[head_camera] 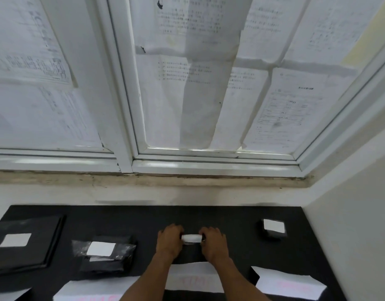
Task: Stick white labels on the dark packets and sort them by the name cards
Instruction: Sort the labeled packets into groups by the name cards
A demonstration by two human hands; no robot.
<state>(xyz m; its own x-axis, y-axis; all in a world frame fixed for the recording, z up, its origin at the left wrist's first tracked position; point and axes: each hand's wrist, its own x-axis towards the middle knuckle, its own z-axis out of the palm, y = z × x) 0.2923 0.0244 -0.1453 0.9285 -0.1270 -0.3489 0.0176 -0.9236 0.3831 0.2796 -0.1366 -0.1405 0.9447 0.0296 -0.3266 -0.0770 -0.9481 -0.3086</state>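
Note:
On the black table top my left hand and my right hand rest side by side on a dark packet. Between their fingers is a white label, gripped at its two ends. Left of my hands lies a shiny dark packet with a white label on it. At the far left a flat dark packet carries a white label. A small labelled packet sits at the back right. White name cards with faint pink writing line the front edge.
A white wall and a window sill run close behind the table. The window panes above are covered with printed paper sheets. A side wall closes the table's right edge.

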